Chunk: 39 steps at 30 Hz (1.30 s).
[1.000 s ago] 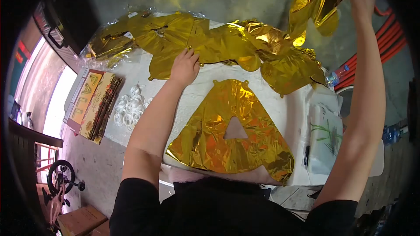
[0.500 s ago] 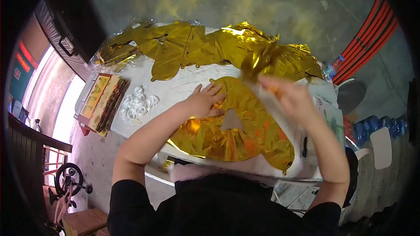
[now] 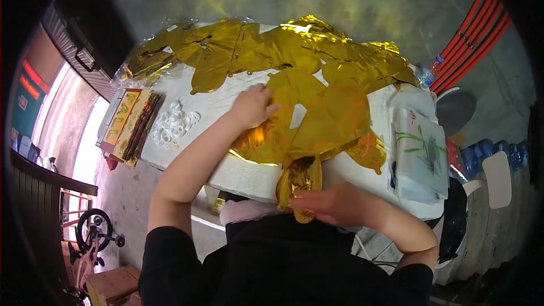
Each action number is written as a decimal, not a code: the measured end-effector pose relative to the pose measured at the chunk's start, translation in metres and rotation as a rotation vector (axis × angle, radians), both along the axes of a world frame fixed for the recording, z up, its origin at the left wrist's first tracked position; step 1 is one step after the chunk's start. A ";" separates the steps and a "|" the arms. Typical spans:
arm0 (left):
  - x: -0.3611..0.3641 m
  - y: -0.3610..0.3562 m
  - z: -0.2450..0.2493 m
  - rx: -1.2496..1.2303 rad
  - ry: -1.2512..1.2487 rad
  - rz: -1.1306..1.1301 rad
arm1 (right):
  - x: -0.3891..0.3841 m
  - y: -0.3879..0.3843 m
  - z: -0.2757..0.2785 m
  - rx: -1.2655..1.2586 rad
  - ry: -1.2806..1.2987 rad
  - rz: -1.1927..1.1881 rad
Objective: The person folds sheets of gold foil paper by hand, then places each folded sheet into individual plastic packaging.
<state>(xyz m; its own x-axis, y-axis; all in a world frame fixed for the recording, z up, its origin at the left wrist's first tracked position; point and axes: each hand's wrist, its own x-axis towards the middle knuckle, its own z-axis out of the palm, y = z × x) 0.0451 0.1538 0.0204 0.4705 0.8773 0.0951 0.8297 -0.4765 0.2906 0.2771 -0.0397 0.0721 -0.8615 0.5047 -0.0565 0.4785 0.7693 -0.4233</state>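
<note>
A deflated gold foil balloon (image 3: 334, 119) lies across the front of the table, with a gap in its middle that shows the white surface. My left hand (image 3: 253, 105) rests on its left edge, palm down and fingers loosely apart. At the near table edge, a narrow crumpled part of the balloon hangs toward my body. My right hand (image 3: 331, 204), slightly blurred, has its fingers closed on that part. Behind, more flat gold foil balloons (image 3: 266, 48) stretch along the far side of the table.
On the white table (image 3: 215, 127), a pile of white rings (image 3: 174, 124) lies left, beside a box of packets (image 3: 127, 127). Clear plastic bags (image 3: 419, 153) lie right. A plastic bottle (image 3: 435, 67) stands near red pipes (image 3: 470, 34). A small bike (image 3: 90, 238) is on the floor.
My right hand has swung from above the balloon down to the near table edge, drawing foil toward me. The balloon's right side has unfolded. My left hand has shifted slightly up and left.
</note>
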 end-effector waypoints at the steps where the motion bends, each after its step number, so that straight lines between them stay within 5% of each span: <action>1: -0.010 -0.008 0.003 0.054 -0.032 0.047 | 0.008 0.000 0.006 -0.003 0.002 -0.010; 3: -0.030 -0.031 0.012 0.032 -0.061 0.161 | 0.028 0.003 0.030 -0.393 0.140 -0.122; 5: -0.039 -0.057 0.036 -0.169 -0.033 0.266 | 0.043 0.017 0.054 -0.407 0.048 -0.355; 7: -0.048 -0.071 0.036 -0.296 -0.007 0.294 | 0.066 0.045 0.053 -0.281 0.111 -0.763; 9: -0.057 -0.072 0.011 -0.378 -0.365 0.228 | 0.088 0.086 0.029 -0.008 0.155 -0.960; 12: -0.050 -0.072 -0.001 -0.287 -0.531 0.113 | 0.101 0.129 -0.002 0.119 -0.122 -0.996; 14: -0.042 -0.078 0.002 -0.154 -0.548 0.114 | 0.088 0.137 -0.005 -0.042 -0.510 -1.037; 18: -0.031 -0.084 0.019 -0.198 -0.876 0.129 | 0.103 0.148 -0.026 -0.003 -0.503 -0.981; 22: -0.049 -0.088 0.035 -0.145 -0.489 0.204 | 0.115 0.151 -0.038 -0.061 -0.344 -0.984; 24: -0.060 -0.090 0.030 -0.285 -0.088 0.250 | 0.120 0.149 -0.038 0.032 -0.265 -1.064; 26: -0.060 -0.095 0.025 -0.288 -0.103 0.243 | 0.126 0.151 -0.030 0.072 -0.165 -1.062; 28: -0.058 -0.098 0.012 -0.140 -0.224 0.154 | 0.124 0.148 -0.011 0.104 -0.070 -1.060; 30: -0.054 -0.098 0.003 -0.090 -0.254 0.150 | 0.120 0.141 0.012 -0.173 0.078 -1.115; 34: -0.050 -0.096 -0.007 -0.009 -0.448 0.119 | 0.123 0.136 -0.007 -0.118 -0.050 -1.063; 37: -0.043 -0.097 0.007 -0.286 -0.805 0.164 | 0.113 0.130 -0.024 -0.126 -0.053 -1.061; 39: -0.038 -0.095 0.007 -0.215 -0.864 0.095 | 0.113 0.133 -0.035 -0.116 -0.102 -1.049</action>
<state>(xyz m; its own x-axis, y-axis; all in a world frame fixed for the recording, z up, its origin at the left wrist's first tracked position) 0.0073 0.0587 0.0277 0.2353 0.9486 0.2117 0.3133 -0.2802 0.9074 0.3901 0.0935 0.0376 0.0138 0.9799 -0.1993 0.9170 -0.0919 -0.3881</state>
